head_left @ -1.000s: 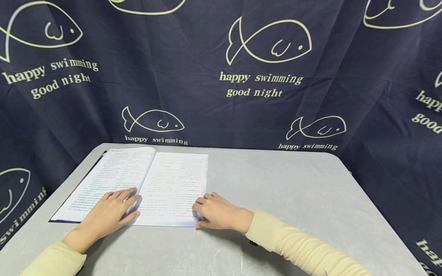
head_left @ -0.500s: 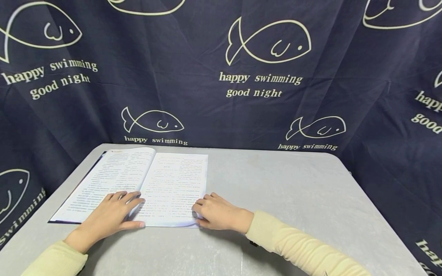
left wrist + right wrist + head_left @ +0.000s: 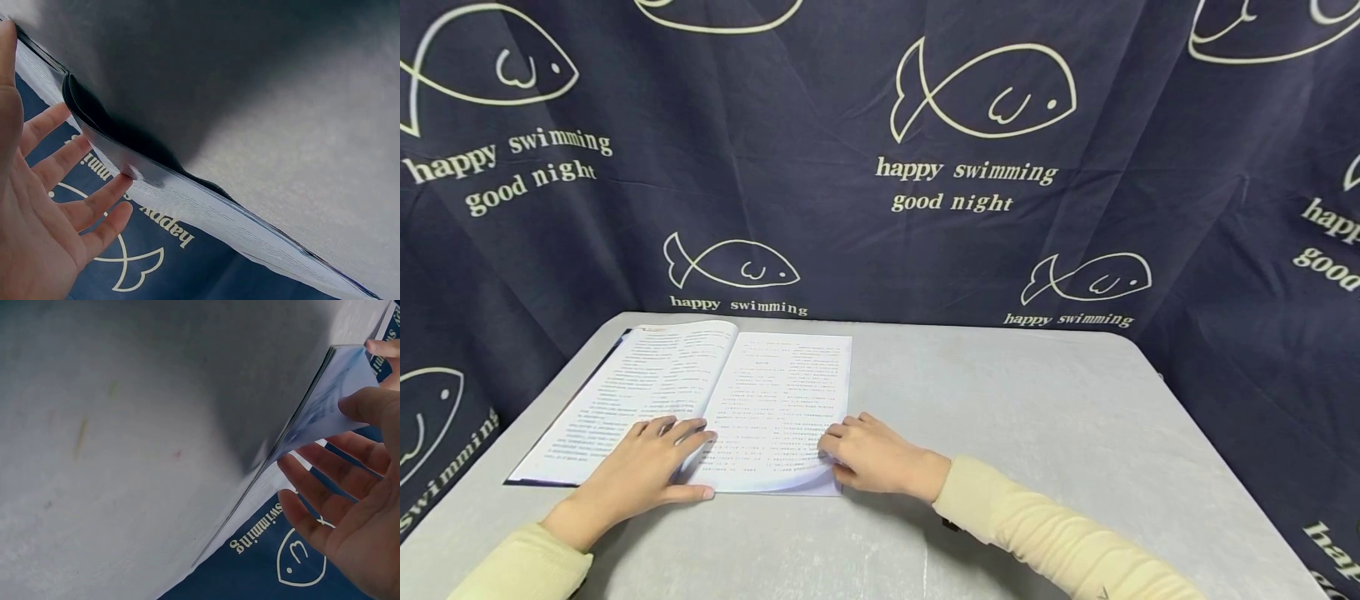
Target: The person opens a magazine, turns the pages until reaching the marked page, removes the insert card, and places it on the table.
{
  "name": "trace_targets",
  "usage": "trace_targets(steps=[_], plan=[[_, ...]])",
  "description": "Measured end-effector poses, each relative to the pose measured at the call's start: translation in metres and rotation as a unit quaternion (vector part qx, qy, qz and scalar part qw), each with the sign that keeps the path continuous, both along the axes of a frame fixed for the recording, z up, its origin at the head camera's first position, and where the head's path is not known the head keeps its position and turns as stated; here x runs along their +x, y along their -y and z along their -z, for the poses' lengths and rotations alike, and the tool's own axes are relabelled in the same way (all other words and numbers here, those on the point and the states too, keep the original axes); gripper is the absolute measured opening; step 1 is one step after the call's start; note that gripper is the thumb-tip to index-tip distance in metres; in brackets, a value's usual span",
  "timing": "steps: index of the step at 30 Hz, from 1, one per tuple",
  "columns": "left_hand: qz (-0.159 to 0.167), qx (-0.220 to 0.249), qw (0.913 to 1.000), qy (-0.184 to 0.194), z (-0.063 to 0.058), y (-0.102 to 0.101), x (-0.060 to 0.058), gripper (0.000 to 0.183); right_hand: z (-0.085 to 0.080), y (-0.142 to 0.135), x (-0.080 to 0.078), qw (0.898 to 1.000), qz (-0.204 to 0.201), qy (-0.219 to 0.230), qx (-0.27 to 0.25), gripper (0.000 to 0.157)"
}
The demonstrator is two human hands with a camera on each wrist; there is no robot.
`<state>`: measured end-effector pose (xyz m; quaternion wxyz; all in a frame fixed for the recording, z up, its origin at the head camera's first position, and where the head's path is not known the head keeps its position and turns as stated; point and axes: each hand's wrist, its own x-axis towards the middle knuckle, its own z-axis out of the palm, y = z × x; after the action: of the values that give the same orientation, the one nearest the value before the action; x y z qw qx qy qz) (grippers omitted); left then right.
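Note:
An open book (image 3: 775, 400) with printed white pages and a dark cover edge lies at the left of the table. My left hand (image 3: 640, 468) rests on it near the spine, fingers spread, thumb along the bottom edge. At the lower right corner, my right hand (image 3: 880, 457) pinches a page between thumb and fingers. That page (image 3: 334, 394) bends up off those below, as the right wrist view shows, with the thumb on its bluish underside. In the left wrist view the spine's lower end bulges beside the fingers (image 3: 100, 200).
The grey table (image 3: 1000, 417) extends to the right of the book. Behind it hangs a dark blue cloth (image 3: 835, 167) printed with fish outlines and words. Pale yellow sleeves (image 3: 1037, 525) cover both forearms.
My left hand has shifted slightly right and its thumb has spread away from the fingers. The page's lower right corner has lifted and curled in my right hand.

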<state>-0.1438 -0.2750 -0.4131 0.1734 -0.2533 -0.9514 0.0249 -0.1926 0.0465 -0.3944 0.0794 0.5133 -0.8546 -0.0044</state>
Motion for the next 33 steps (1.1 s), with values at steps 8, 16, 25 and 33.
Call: trace_targets(steps=[8,16,25,33], plan=[[-0.005,-0.004,1.0000,0.005,-0.0021,-0.0022,0.0018,0.076,-0.0027,0.0020,-0.0062,1.000,0.006,-0.012,-0.026,0.013],[-0.008,0.002,1.0000,0.005,-0.0034,-0.0060,0.0020,0.077,-0.0053,0.0056,-0.0083,0.998,0.017,-0.032,-0.058,0.012],[-0.009,-0.003,1.0000,0.004,-0.0032,-0.0085,0.0014,0.075,-0.0083,0.0079,-0.0088,0.996,0.041,-0.014,-0.082,0.018],[-0.013,0.001,0.9998,0.014,-0.0045,-0.0074,0.0015,0.064,-0.0087,0.0073,-0.0081,0.995,0.046,-0.012,-0.086,0.018]])
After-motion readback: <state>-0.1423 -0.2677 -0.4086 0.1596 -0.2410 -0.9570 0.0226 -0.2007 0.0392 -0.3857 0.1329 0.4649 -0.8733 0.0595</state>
